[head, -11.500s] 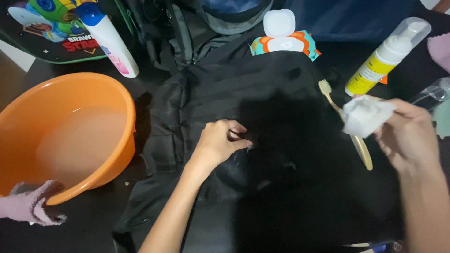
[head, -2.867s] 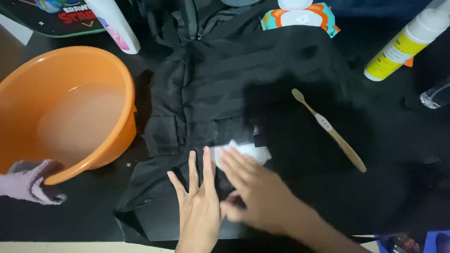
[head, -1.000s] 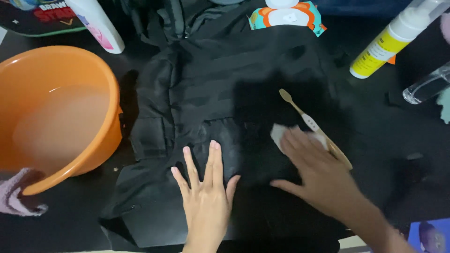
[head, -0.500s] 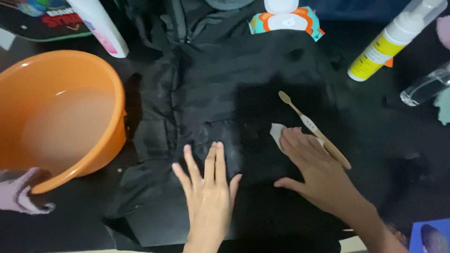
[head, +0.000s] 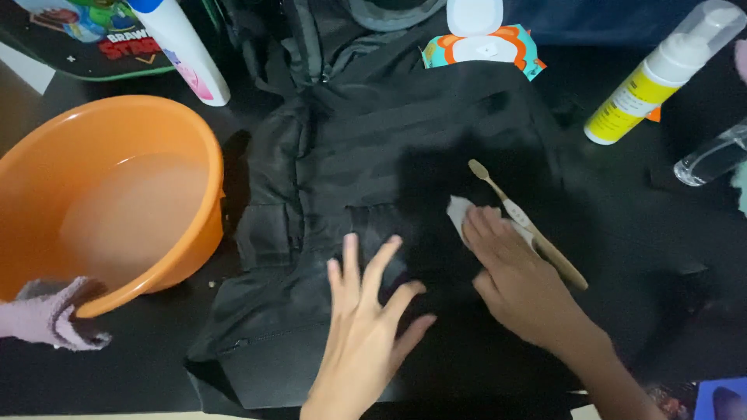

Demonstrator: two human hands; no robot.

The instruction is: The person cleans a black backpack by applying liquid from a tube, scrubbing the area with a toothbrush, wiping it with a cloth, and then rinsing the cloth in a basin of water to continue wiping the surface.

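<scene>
A black backpack [head: 389,140] lies flat on a dark table, front side up. My left hand [head: 366,327] rests flat on its lower part with the fingers spread. My right hand [head: 513,272] presses a small white wipe [head: 457,210] against the fabric to the right of the left hand; only the wipe's upper edge shows under the fingers. A wooden toothbrush [head: 529,225] lies on the backpack, touching the right hand's far side.
An orange basin [head: 101,194] with cloudy water stands at the left, a lilac cloth [head: 50,319] over its near rim. A white-and-pink bottle [head: 183,50], a wet-wipe pack [head: 482,47], a yellow foam bottle [head: 654,78] and a clear bottle [head: 712,159] stand around the backpack.
Over the last second my right hand with the wipe has stayed by the toothbrush, shifting slightly. My left hand has kept flat on the backpack. Earlier the wipe was nearer the left hand.
</scene>
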